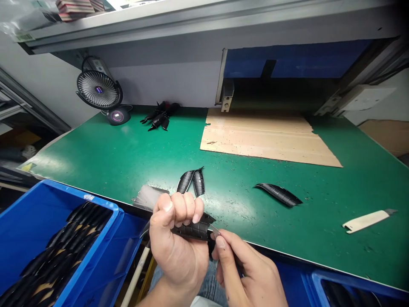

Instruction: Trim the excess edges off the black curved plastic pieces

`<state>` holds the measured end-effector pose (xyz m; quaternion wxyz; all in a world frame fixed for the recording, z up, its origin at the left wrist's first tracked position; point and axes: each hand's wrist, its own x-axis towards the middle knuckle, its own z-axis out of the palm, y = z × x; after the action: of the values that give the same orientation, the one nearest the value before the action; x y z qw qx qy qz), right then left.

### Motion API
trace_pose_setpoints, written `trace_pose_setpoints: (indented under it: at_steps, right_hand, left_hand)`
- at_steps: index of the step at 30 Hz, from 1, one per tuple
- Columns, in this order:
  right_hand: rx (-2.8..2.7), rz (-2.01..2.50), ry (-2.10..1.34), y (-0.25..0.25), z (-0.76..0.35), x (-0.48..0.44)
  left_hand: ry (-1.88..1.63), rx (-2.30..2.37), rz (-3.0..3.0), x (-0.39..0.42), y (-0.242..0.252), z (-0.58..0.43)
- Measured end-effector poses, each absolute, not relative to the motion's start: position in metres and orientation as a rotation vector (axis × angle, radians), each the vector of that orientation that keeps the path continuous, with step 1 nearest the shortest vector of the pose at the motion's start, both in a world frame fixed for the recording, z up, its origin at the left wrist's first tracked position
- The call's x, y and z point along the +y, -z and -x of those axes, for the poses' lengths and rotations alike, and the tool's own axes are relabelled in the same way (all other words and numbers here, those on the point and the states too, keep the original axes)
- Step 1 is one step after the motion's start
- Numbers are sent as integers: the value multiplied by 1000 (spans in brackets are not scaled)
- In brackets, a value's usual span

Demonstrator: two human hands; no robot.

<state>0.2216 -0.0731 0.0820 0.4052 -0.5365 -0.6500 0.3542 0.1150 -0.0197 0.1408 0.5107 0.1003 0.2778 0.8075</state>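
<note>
My left hand is closed around a curved black plastic part with a ribbed inner face, held just over the table's front edge. The fingers of my right hand pinch a small thin blade, which touches the right end of that part. Beyond my left hand, two similar black pieces lie together on the green table. Another black piece rests farther right. A cream-handled knife lies near the right side.
A blue bin with rows of black parts stands at left; another blue bin is at lower right. Clear plastic lies by the front edge. Farther back are a fan, a black pile and a cardboard sheet.
</note>
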Motion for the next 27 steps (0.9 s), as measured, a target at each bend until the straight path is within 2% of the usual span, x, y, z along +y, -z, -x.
trace_pose_setpoints:
  at_steps: [4,7,9,15,18,22,27]
  right_hand:
    - [-1375,1315,-1401,-84,-218,-74]
    - [-1102,1210,-1613,-83,-216,-75]
    - [-1055,1135,-1528,-82,-217,-76]
    - [-1444,1064,-1202,-76,-230,-73]
    - [-1207,1156,-1114,-78,-234,-73]
    - [-1027,1306,-977,-81,-230,-66]
    - [-996,1270,-1050,-87,-223,-57]
  left_hand:
    - [-1939,658,-211,-18,-141,-114]
    - [-1925,637,-158,-16,-142,-113]
    - [-1903,626,-123,-15,-142,-113]
    - [-1747,519,43,-6,-132,-106]
    - [-1649,476,212,4,-129,-101]
    - [-1531,706,189,7,-128,-109]
    - [-1387,826,129,-4,-123,-126]
